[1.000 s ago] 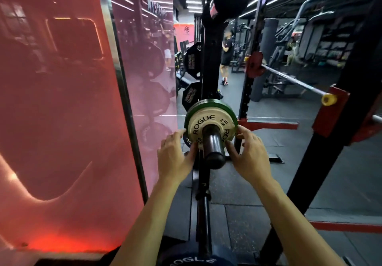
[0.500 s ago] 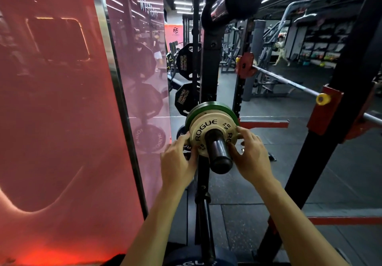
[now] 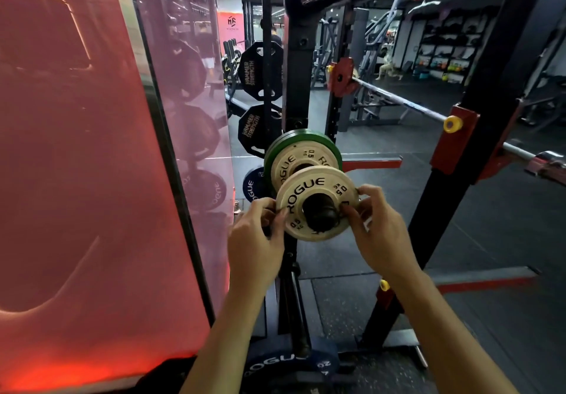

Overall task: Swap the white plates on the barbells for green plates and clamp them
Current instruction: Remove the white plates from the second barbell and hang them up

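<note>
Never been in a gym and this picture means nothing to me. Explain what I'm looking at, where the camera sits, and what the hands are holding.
The camera sits on a person's head and looks forward and down, so the two bare arms reaching out are that person's own. In front stands a black steel rack in a gym. A dark peg sticks out towards the camera, with round weights stacked on it. The left hand and right hand grip the edges of a white plate marked ROGUE, near the peg's tip. Behind it sit a second white plate and a green plate. A mirror with a red glowing panel fills the left. A barbell rests on hooks to the right.
</note>
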